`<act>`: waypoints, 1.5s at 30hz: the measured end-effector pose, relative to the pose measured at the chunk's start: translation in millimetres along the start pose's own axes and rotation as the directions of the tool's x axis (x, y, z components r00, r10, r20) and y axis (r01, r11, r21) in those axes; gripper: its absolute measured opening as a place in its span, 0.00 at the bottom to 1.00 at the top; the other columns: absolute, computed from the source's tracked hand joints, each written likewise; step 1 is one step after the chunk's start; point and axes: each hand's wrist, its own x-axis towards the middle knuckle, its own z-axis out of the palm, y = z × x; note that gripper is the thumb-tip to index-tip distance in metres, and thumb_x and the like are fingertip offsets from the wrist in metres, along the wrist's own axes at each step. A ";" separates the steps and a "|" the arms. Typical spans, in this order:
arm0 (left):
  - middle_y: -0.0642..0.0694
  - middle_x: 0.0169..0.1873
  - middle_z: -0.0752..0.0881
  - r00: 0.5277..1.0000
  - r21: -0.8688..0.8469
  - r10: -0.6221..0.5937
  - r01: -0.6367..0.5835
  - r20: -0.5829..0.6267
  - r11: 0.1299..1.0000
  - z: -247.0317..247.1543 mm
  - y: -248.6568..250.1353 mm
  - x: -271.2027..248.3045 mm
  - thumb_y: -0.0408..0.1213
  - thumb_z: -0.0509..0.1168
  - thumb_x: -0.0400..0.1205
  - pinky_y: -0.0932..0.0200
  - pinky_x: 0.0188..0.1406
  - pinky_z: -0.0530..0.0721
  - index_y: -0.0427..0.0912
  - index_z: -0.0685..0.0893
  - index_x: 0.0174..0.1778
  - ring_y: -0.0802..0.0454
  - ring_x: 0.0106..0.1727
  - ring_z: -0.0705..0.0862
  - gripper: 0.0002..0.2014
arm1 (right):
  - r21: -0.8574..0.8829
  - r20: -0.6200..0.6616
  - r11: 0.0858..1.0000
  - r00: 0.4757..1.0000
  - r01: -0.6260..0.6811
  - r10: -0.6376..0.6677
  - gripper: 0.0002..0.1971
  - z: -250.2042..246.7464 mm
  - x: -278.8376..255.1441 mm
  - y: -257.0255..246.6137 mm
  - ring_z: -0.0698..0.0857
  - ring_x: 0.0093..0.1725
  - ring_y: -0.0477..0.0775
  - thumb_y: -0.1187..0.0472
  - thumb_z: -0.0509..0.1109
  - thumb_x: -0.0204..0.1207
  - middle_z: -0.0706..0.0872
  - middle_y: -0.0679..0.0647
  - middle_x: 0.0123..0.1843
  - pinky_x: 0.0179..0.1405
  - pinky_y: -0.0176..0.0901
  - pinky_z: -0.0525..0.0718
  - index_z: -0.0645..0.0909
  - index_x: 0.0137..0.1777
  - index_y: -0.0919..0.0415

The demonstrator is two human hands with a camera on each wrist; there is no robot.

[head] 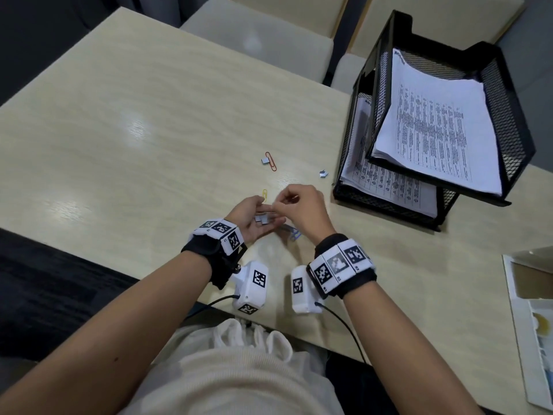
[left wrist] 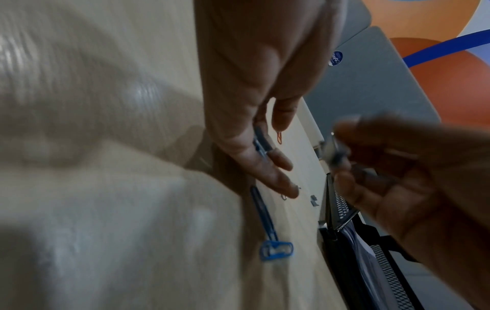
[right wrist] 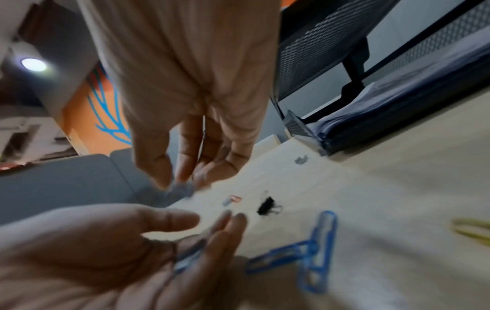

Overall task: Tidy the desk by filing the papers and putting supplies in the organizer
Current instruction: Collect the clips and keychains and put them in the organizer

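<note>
My left hand (head: 263,215) lies palm up just above the desk, fingers relaxed, cupping a few small silver staple blocks (head: 261,219) and a blue paper clip (right wrist: 191,253). Right above that palm my right hand (head: 284,202) pinches one small grey staple block (right wrist: 183,189) between thumb and fingertips. Loose on the desk are two blue paper clips (right wrist: 305,251), a yellow clip (head: 264,193), a red clip (head: 270,161) beside a staple block (head: 264,161), a bent staple piece (head: 323,174) and a black binder clip (right wrist: 267,205).
A black mesh two-tier paper tray (head: 508,94) holding printed sheets (head: 434,130) stands at the right. A white compartment tray (head: 520,313) pokes in at the right edge. Chairs (head: 260,40) stand beyond the desk's far edge.
</note>
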 end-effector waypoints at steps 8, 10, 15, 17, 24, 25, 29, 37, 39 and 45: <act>0.51 0.08 0.72 0.990 0.194 -0.138 0.141 -0.027 0.971 -10.3 16.5 -1.3 0.40 0.50 0.85 0.77 0.06 0.59 0.43 0.68 0.27 0.61 0.06 0.67 0.19 | -0.352 -0.122 0.927 0.989 -0.127 0.089 0.14 -17.0 65.3 9.5 0.76 0.67 0.64 0.70 0.60 0.76 0.79 0.67 0.66 0.60 0.39 0.69 0.79 0.60 0.73; 0.51 0.07 0.71 0.991 0.182 -0.129 0.134 -0.035 0.974 -20.9 21.7 -1.4 0.40 0.50 0.85 0.77 0.05 0.57 0.43 0.66 0.27 0.61 0.06 0.65 0.19 | -0.491 -0.081 0.851 0.982 -0.187 0.170 0.18 -12.9 78.0 18.5 0.68 0.74 0.65 0.69 0.59 0.76 0.70 0.66 0.72 0.71 0.49 0.67 0.73 0.65 0.74; 0.50 0.07 0.71 0.991 0.184 -0.113 0.124 -0.069 0.975 -42.0 27.8 -1.0 0.40 0.49 0.85 0.76 0.05 0.58 0.43 0.67 0.27 0.61 0.06 0.65 0.18 | -0.509 -0.068 0.789 0.930 -0.343 0.360 0.32 0.4 69.6 30.4 0.47 0.83 0.67 0.66 0.61 0.77 0.50 0.65 0.83 0.82 0.55 0.52 0.54 0.78 0.75; 0.51 0.08 0.71 0.992 0.188 -0.110 0.121 -0.067 0.975 -42.9 28.3 0.2 0.39 0.50 0.85 0.76 0.05 0.58 0.43 0.67 0.27 0.61 0.06 0.65 0.18 | -0.435 -0.061 0.815 0.915 -0.383 0.398 0.35 6.1 53.9 32.2 0.43 0.84 0.63 0.66 0.60 0.77 0.44 0.63 0.85 0.82 0.56 0.48 0.47 0.80 0.74; 0.51 0.08 0.71 0.991 0.250 -0.129 0.132 -0.026 0.959 -24.9 21.6 5.0 0.40 0.50 0.85 0.77 0.05 0.58 0.43 0.68 0.27 0.61 0.06 0.66 0.18 | -0.419 -0.104 0.837 0.934 -0.352 0.341 0.29 19.2 -4.1 45.4 0.54 0.82 0.63 0.70 0.59 0.75 0.56 0.65 0.82 0.80 0.55 0.57 0.59 0.76 0.75; 0.51 0.08 0.71 0.991 0.258 -0.131 0.132 -0.020 0.957 -21.7 19.6 5.3 0.40 0.50 0.85 0.77 0.05 0.58 0.43 0.68 0.27 0.61 0.06 0.65 0.18 | -0.417 -0.142 0.852 0.949 -0.316 0.282 0.22 17.2 -9.1 49.9 0.61 0.78 0.64 0.71 0.59 0.74 0.65 0.66 0.76 0.75 0.53 0.63 0.68 0.69 0.75; 0.52 0.08 0.71 0.990 0.285 -0.143 0.138 -0.005 0.948 -10.4 9.2 4.9 0.39 0.50 0.85 0.77 0.05 0.59 0.43 0.68 0.27 0.61 0.07 0.66 0.18 | -0.356 -0.289 0.903 0.947 -0.241 0.139 0.14 0.4 -18.8 64.4 0.72 0.68 0.63 0.73 0.57 0.75 0.79 0.63 0.65 0.60 0.44 0.65 0.78 0.58 0.69; 0.52 0.09 0.71 0.988 0.316 -0.154 0.147 -0.004 0.937 0.3 -6.6 0.6 0.38 0.50 0.84 0.76 0.06 0.59 0.43 0.68 0.28 0.61 0.07 0.66 0.17 | -0.338 -0.474 0.824 0.839 -0.455 0.269 0.16 -52.8 -22.0 95.9 0.75 0.61 0.68 0.77 0.56 0.72 0.82 0.69 0.60 0.58 0.51 0.74 0.82 0.55 0.73; 0.52 0.09 0.71 0.987 0.321 -0.158 0.153 -0.009 0.935 1.9 -9.8 -0.1 0.38 0.50 0.84 0.77 0.06 0.60 0.42 0.69 0.27 0.61 0.07 0.67 0.18 | -0.346 -0.421 0.838 0.868 -0.423 0.264 0.16 -53.3 -20.6 92.9 0.77 0.60 0.67 0.78 0.56 0.73 0.83 0.70 0.58 0.55 0.49 0.75 0.83 0.52 0.73; 0.51 0.09 0.72 0.991 0.298 -0.133 0.132 -0.017 0.945 4.5 -13.6 -2.7 0.37 0.50 0.84 0.77 0.08 0.63 0.41 0.69 0.28 0.60 0.08 0.69 0.17 | -0.185 -0.334 0.946 0.922 -0.265 0.193 0.13 -39.2 -2.4 65.0 0.84 0.54 0.62 0.73 0.62 0.73 0.89 0.65 0.51 0.52 0.39 0.76 0.88 0.49 0.67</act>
